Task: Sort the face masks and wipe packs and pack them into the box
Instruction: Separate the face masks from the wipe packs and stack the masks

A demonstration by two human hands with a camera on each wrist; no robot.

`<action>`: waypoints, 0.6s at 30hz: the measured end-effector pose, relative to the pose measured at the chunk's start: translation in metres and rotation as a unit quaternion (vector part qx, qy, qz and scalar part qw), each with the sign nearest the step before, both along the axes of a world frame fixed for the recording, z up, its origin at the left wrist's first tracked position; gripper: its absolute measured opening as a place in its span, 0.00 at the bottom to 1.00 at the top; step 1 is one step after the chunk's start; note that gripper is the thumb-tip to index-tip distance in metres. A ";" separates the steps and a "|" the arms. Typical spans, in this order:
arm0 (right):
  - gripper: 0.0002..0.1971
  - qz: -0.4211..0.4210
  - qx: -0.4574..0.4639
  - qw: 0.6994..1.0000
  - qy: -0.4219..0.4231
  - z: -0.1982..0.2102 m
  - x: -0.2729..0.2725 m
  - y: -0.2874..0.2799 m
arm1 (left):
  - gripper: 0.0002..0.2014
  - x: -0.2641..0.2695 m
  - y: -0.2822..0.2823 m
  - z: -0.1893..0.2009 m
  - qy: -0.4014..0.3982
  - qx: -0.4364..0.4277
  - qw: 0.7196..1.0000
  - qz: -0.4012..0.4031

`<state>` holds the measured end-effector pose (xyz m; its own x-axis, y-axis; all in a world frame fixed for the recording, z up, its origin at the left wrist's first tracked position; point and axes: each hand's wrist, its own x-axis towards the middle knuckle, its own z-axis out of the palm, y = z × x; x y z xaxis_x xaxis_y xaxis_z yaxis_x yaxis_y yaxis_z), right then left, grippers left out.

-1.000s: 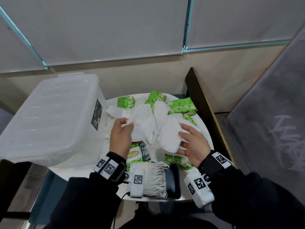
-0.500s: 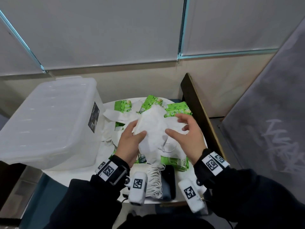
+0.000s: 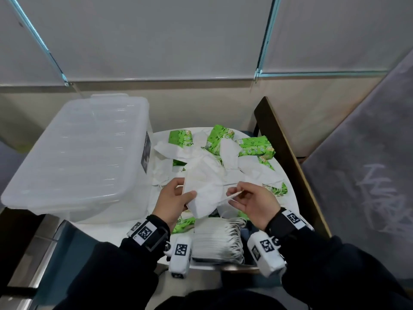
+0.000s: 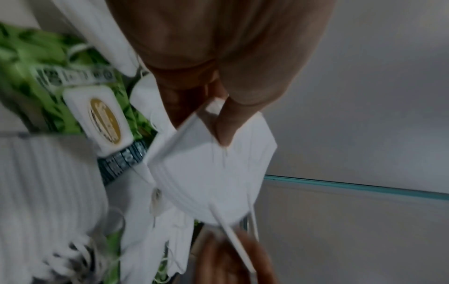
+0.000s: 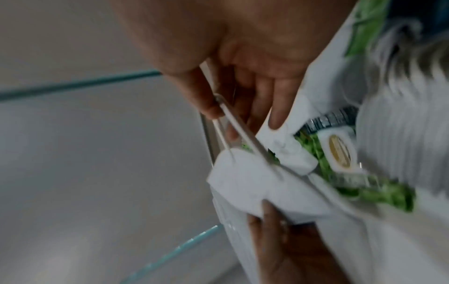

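My left hand (image 3: 176,198) pinches a folded white face mask (image 3: 202,189) by its left edge, thumb on top, above the small white table (image 3: 288,182). In the left wrist view the mask (image 4: 213,173) hangs below the thumb and fingers. My right hand (image 3: 248,198) pinches the mask's ear loop (image 3: 231,196), pulled taut to the right; the right wrist view shows the ear loop (image 5: 233,123) between thumb and fingers. Loose masks (image 3: 228,151) and green wipe packs (image 3: 257,148) lie mixed on the table. A neat stack of masks (image 3: 214,240) sits at the near edge.
A clear plastic storage box (image 3: 78,153) with its lid on stands at the left, overhanging the table. A dark wooden board (image 3: 288,157) runs along the table's right side. A green wipe pack (image 3: 184,223) lies under my left wrist. A wall stands behind.
Both hands drew back toward me from the pile with one mask lifted. The right hand shifted from the mask body to pinching its ear loop.
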<state>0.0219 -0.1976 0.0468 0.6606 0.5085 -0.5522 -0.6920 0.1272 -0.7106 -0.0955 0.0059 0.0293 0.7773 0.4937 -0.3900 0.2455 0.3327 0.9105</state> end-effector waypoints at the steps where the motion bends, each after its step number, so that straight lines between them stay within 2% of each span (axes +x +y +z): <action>1: 0.13 -0.019 0.029 0.998 0.048 0.001 -0.004 0.003 | 0.18 -0.005 0.006 -0.003 0.005 0.002 1.000 -0.004; 3: 0.16 -0.008 0.028 0.997 0.065 0.000 -0.013 0.012 | 0.19 -0.015 0.012 -0.007 0.002 -0.019 1.000 -0.020; 5: 0.16 0.035 -0.041 0.998 -0.020 -0.003 -0.024 0.021 | 0.17 -0.022 0.014 -0.009 -0.008 -0.038 0.998 -0.040; 7: 0.14 0.080 -0.101 0.985 -0.118 -0.007 -0.033 0.029 | 0.18 -0.028 0.017 -0.010 -0.021 -0.048 0.997 -0.060; 9: 0.16 0.097 -0.115 0.974 -0.171 -0.011 -0.041 0.035 | 0.20 -0.031 0.022 -0.011 -0.021 -0.047 0.995 -0.085; 11: 0.17 0.086 -0.144 0.963 -0.213 -0.013 -0.045 0.038 | 0.22 -0.035 0.029 -0.007 -0.004 0.000 0.995 -0.104; 13: 0.12 0.101 -0.186 0.936 -0.280 -0.011 -0.048 0.039 | 0.28 -0.037 0.040 -0.001 -0.009 0.117 0.984 -0.133; 14: 0.10 0.123 -0.205 0.918 -0.315 -0.011 -0.049 0.039 | 0.32 -0.038 0.047 0.004 -0.026 0.194 0.967 -0.162; 15: 0.10 0.145 -0.225 0.901 -0.341 -0.010 -0.049 0.038 | 0.33 -0.038 0.054 0.009 -0.041 0.277 0.939 -0.201; 17: 0.07 0.179 -0.255 0.875 -0.370 -0.012 -0.048 0.036 | 0.26 -0.034 0.064 0.016 -0.040 0.421 0.857 -0.293; 18: 0.06 0.192 -0.264 0.867 -0.376 -0.011 -0.049 0.035 | 0.20 -0.032 0.067 0.017 -0.026 0.466 0.819 -0.334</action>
